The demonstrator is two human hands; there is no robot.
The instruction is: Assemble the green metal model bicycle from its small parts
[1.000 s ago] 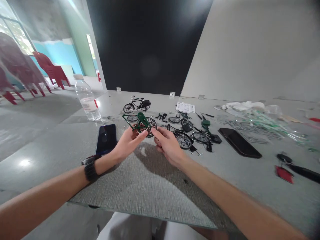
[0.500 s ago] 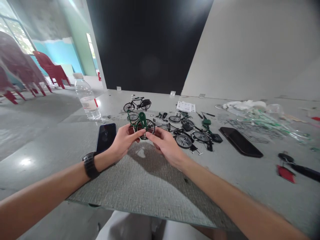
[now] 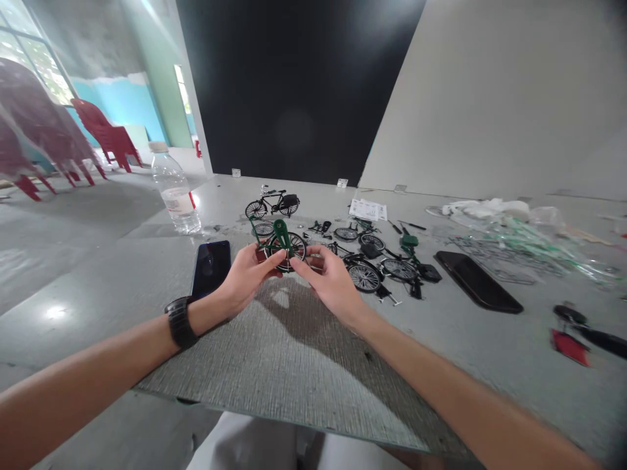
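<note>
Between my two hands, just above the table's near part, is a green miniature bicycle part (image 3: 282, 236) with a black-tyred spoked wheel. My left hand (image 3: 251, 273) grips it from the left, thumb against its lower middle. From the other side my right hand (image 3: 329, 277) pinches it near the wheel's lower edge, thumb tip close to the left thumb. The fingers behind it are partly hidden. Beyond it stands a complete black miniature bicycle (image 3: 272, 203). To the right lie several loose wheels (image 3: 364, 277) and dark frame parts, with a green piece (image 3: 408, 241) among them.
A water bottle (image 3: 177, 196) stands at the left, behind a phone (image 3: 211, 267). Another dark phone (image 3: 478, 281) lies at the right, near keys with a red tag (image 3: 569, 347). Printed paper (image 3: 368, 209), screwdrivers (image 3: 413, 226) and plastic wrapping (image 3: 533, 238) lie farther back.
The view has shifted slightly, so everything sits a little farther right. Both hands keep hold of the green bicycle part; the right fingers look slightly more spread.
</note>
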